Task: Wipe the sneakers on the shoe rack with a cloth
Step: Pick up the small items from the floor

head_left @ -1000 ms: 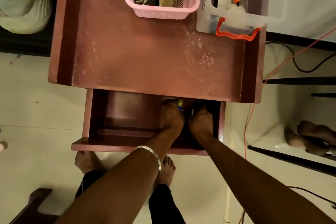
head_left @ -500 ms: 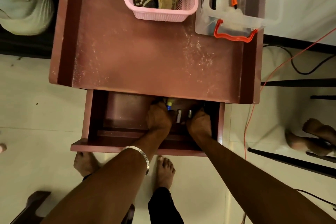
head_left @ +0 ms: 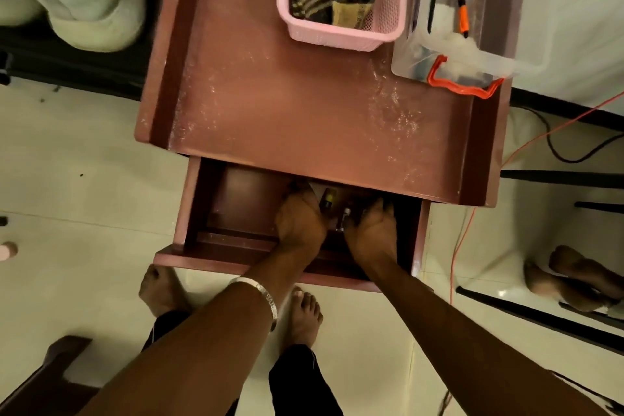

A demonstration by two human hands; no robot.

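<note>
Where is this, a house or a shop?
Probably a house. Bare feet stand on a tiled floor, both hands dig in an open drawer, and sneakers sit beside the small table.

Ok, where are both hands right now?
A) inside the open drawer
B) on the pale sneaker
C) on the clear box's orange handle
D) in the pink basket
A: the left hand and right hand both reach down into the open drawer under the tabletop.

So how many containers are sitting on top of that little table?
2: a pink basket at the far edge, and a clear plastic box beside it at the far right corner. The frame edge could hide more.
</note>
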